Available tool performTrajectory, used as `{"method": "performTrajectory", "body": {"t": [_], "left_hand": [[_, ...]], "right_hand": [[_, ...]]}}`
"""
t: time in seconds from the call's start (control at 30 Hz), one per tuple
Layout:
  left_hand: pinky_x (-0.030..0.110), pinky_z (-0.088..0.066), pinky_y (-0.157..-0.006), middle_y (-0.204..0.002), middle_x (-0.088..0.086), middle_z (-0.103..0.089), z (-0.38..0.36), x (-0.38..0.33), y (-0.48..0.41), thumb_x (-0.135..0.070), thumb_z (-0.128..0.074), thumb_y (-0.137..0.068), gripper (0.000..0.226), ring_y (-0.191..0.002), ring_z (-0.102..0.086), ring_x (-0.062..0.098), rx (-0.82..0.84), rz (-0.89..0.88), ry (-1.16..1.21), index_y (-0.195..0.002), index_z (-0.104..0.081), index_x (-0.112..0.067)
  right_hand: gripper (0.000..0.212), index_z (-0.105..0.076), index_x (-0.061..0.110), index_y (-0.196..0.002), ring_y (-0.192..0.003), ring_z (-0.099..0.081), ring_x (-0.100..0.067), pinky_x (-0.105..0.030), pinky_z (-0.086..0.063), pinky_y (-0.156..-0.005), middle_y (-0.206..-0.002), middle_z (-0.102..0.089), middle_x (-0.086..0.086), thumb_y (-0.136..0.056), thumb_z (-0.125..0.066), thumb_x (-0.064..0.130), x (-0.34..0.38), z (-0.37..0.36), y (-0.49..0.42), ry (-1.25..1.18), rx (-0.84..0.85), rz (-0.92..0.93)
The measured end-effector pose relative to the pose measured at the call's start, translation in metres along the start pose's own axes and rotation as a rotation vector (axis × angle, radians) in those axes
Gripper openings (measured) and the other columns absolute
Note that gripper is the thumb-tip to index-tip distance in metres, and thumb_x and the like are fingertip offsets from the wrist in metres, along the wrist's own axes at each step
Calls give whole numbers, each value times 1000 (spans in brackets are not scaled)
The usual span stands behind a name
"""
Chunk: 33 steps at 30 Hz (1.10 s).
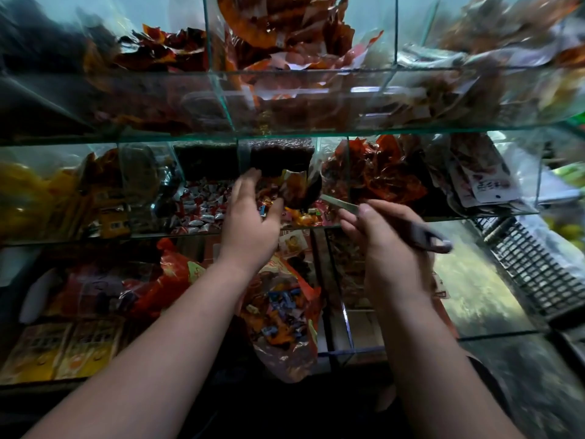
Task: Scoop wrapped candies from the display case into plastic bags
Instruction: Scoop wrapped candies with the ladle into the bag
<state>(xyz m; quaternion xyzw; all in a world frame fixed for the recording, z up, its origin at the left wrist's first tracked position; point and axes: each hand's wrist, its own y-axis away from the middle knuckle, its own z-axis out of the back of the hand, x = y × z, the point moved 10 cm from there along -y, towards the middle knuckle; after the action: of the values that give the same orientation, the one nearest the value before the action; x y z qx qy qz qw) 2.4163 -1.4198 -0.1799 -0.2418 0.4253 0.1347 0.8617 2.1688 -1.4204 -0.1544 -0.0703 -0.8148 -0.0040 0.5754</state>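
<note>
At frame centre: 2 bare forearms reach up from 6 o'clock into a tiered glass display case point(300, 134).
Left hand point(250, 217): just left of centre, fingers curled and pressed on the rim of a clear plastic bag point(297, 188), holding its mouth up at the middle shelf.
Plastic bag: at 12 o'clock from the left hand, crumpled, reddish-brown contents showing through; what they are is too blurred to tell.
Right hand point(380, 236): at 3 o'clock from the left hand, fingers wrapped shut around the handle of a scoop point(342, 204), thumb on top.
Scoop: metal blade points toward 10 o'clock and meets the bag's lower edge; the dark handle end sticks out past the hand toward 4 o'clock.
Wrapped candies point(300, 217): in the middle-shelf compartment between the 2 hands, orange, red and blue wrappers, lying under the bag and scoop.
White-and-red candies point(202, 207): neighbouring compartment at 9 o'clock from the left hand.
Large candy bag point(281, 315): lower shelf at 6 o'clock from the left hand, orange edging, mixed blue and orange wrappers inside.
Yellow packets point(57, 350): lower shelf at 8 o'clock, lying flat side by side.
Top shelf: red and orange packets point(285, 30) heaped at 12 o'clock.
Black plastic crate point(531, 264): at 3 o'clock, outside the case, tilted.
</note>
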Motion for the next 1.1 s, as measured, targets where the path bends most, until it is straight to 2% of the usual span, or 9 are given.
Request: {"method": "performTrajectory", "body": {"t": [0.1, 0.17, 0.47, 0.63, 0.77, 0.83, 0.93, 1.0, 1.1], "left_hand": [[36, -34, -114, -154, -3, -37, -3, 22, 21, -32, -64, -97, 56, -141, -38, 20, 33, 98, -32, -147, -40, -27], [27, -30, -109, -152, -4, -40, -4, 28, 31, -28, -65, -95, 57, -140, -38, 19, 53, 112, -74, -147, -42, -26], [32, -30, -118, -146, -3, -44, 17, 21, 43, -27, -68, -92, 50, -140, -38, 16, 58, 73, -168, -139, -52, -19], [28, -46, -92, -119, -10, -47, 33, 44, 73, -30, -73, -87, 36, -113, -49, 14, 69, 194, -188, -114, -49, -28], [20, -33, -60, -96, -12, -43, 32, 63, 97, -23, -72, -87, 35, -82, -47, 8, 103, 250, -269, -86, -38, -31], [24, -34, -57, -96, -7, -48, 28, 66, 105, -12, -64, -88, 30, -77, -47, 6, 125, 232, -307, -81, -41, -29], [26, -46, -67, -111, -6, -58, 22, 72, 111, -4, -52, -90, 28, -88, -54, 8, 187, 254, -360, -84, -60, -30], [26, -52, -80, -124, -5, -64, 18, 76, 114, -10, -52, -90, 33, -104, -61, 16, 232, 276, -396, -111, -72, -26], [29, -55, -82, -141, -5, -57, 7, 85, 125, -15, -57, -81, 74, -111, -62, 18, 348, 323, -373, -152, -41, -28]], "right_hand": [[14, -72, 3, -102, -96, -71, -20, -36, -58, -86, -101, -73, -8, -88, -71, 3, 21, -42, 7, 722, 338, 543], [33, -70, 3, -110, -105, -66, -24, -38, -55, -91, -114, -67, -10, -80, -71, 14, 4, -58, 18, 947, 562, 592], [9, -75, 8, -98, -105, -71, -10, -25, -53, -93, -107, -73, -2, -89, -75, 7, 39, -13, 57, 664, 338, 695], [33, -54, -13, -133, -42, -57, 12, -5, -49, -60, -82, -57, 5, -101, -45, -6, -27, -21, 41, 735, 780, -520], [37, -39, -16, -138, -47, -50, 15, -3, -41, -57, -106, -49, -11, -102, -29, -10, -17, -22, 58, 765, 903, -576], [18, -64, -3, -99, -47, -57, 14, -3, -43, -60, -85, -67, -2, -101, -46, -7, -18, -22, 91, 862, 1084, -419], [12, -74, 22, -81, -69, -71, 3, -7, -49, -65, -74, -75, 13, -84, -78, 11, 30, -16, 88, 896, 634, 285], [5, -75, 25, -82, -73, -70, 0, -11, -49, -65, -79, -73, 15, -80, -75, 21, 12, -16, 100, 857, 664, 289], [14, -72, 24, -96, -90, -68, -13, -28, -54, -77, -95, -71, 7, -82, -70, 26, -50, -40, 100, 1132, 856, 255]]}}
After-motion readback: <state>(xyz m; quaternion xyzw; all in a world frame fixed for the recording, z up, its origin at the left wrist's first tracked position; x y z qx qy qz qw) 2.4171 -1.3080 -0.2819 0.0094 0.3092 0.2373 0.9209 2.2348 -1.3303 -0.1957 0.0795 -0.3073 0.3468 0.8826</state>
